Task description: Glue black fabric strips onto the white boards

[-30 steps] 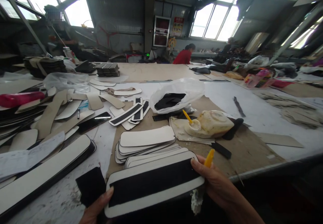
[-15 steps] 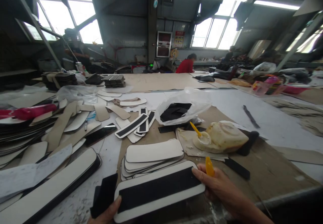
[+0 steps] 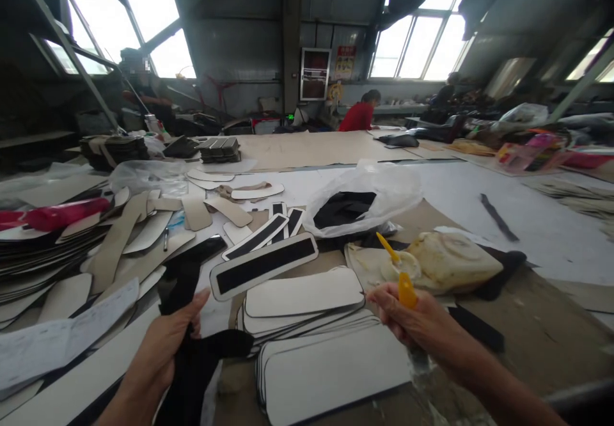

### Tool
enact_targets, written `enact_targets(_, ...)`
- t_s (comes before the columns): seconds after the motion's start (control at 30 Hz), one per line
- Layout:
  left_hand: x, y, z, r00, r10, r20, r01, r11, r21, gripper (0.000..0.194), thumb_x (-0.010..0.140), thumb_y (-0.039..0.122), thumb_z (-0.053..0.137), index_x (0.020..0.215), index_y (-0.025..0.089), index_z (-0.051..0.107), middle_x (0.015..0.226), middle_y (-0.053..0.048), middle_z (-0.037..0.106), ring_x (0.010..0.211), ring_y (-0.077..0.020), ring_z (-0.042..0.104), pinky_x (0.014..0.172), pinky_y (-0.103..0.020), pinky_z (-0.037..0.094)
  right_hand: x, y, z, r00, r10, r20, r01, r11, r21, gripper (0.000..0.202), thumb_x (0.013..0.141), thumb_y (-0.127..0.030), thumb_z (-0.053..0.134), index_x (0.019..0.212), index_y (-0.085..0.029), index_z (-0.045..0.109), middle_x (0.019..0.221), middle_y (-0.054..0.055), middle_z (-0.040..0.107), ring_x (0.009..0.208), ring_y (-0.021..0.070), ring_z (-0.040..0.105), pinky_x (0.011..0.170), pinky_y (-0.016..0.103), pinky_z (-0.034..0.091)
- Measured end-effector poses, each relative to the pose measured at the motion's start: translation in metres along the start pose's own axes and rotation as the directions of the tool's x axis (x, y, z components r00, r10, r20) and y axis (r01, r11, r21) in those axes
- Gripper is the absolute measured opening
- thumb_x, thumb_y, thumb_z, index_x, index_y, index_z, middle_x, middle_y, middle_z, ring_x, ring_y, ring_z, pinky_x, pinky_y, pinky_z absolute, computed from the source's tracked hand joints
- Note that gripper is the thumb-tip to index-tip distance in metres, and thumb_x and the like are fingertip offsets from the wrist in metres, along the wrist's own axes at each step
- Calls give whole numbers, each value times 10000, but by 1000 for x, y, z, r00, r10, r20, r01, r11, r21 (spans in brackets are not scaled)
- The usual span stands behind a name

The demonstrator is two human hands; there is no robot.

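Note:
My left hand [image 3: 175,333] is closed on black fabric strips [image 3: 189,365], which hang below and beside the fingers. In my right hand [image 3: 407,311] is a tool with a yellow handle [image 3: 407,290]; its working end is hidden. The fingertips of this hand are at the right end of a stack of white panels [image 3: 302,293]; whether they touch it I cannot tell. Nearer me lies a second stack of white panels [image 3: 336,368]. Beyond, a white panel with a black strip along its middle [image 3: 266,266] rests against several similar smaller-looking pieces [image 3: 256,237].
A plastic bag of black pieces [image 3: 345,208] stands behind the stacks. To its right lies a glue-stained container [image 3: 451,260] with a yellow stick [image 3: 387,245] in its mouth. Piled panels [image 3: 43,272] and a paper sheet [image 3: 67,333] cover the left. A person in red [image 3: 357,116] bends over a far table.
The panel with the black strip has left both hands and now lies beyond the stacks. My left hand has risen and taken hold of black strips. The view has turned slightly.

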State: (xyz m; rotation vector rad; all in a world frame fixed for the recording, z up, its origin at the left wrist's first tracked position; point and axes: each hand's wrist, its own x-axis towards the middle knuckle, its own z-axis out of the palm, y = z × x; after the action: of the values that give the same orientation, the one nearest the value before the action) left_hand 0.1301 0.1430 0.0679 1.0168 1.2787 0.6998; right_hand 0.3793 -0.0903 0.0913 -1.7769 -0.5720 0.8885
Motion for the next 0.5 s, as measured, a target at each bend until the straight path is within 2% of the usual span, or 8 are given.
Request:
enact_targets(0.07, 0, -8, 2, 997, 25, -76, -13, 987, 159, 355, 523, 426, 761, 611, 129, 586, 365, 67, 435, 379, -83, 374, 396, -214, 325, -4, 2, -4, 1000, 9, -15, -9, 1000, 6, 424, 728, -575, 553, 771, -155, 573, 551, -51, 483, 434, 45, 383, 393, 163, 265)
enact_targets(0.13, -7, -16, 7, 999, 18, -40, -6, 961, 276, 402, 512, 458, 753, 691, 121, 625, 337, 78, 413, 365, -93, 355, 388, -224, 300, -8, 1, -8, 999, 1, -51, 3, 998, 67, 424, 717, -583, 562, 747, -160, 583, 546, -46, 482, 440, 54, 391, 400, 172, 280)
enact_targets(0.23, -22, -25, 15, 999, 29, 37, -41, 928, 369, 379, 478, 450, 763, 649, 137, 633, 327, 75, 404, 348, -107, 343, 372, -241, 273, -15, -2, -9, 983, -69, -173, 94, 985, 145, 460, 732, -620, 507, 695, -174, 611, 548, -6, 524, 518, 112, 476, 491, 231, 382)
enact_targets(0.3, -33, -31, 20, 998, 28, 52, -46, 921, 388, 340, 480, 445, 758, 600, 156, 623, 333, 69, 413, 343, -111, 346, 370, -246, 271, -20, -1, -7, 960, -137, -246, 166, 981, 101, 510, 766, -643, 427, 678, -188, 638, 609, 40, 586, 634, 164, 532, 614, 283, 423)
enact_targets(0.37, -46, -41, 21, 999, 8, 48, -27, 910, 415, 329, 506, 466, 735, 557, 170, 601, 330, 67, 407, 339, -114, 345, 367, -250, 273, -25, 4, -1, 942, -206, -265, 223, 974, 33, 563, 785, -663, 354, 657, -200, 648, 731, 68, 628, 738, 188, 543, 690, 296, 418)
enact_targets(0.43, -59, -56, 22, 999, -19, 42, -2, 894, 449, 348, 534, 500, 704, 518, 180, 566, 324, 62, 401, 334, -120, 355, 364, -254, 278, -29, 11, 8, 946, -208, -250, 223, 974, 33, 605, 777, -692, 312, 630, -198, 631, 779, 64, 614, 687, 167, 523, 615, 275, 413)
enact_targets(0.5, -71, -72, 23, 997, -44, 61, 11, 886, 463, 370, 558, 528, 674, 510, 188, 540, 312, 62, 391, 325, -128, 368, 360, -259, 284, -32, 17, 21, 958, -163, -234, 196, 973, 123, 617, 766, -707, 301, 598, -187, 587, 706, 40, 564, 557, 123, 462, 486, 242, 370)
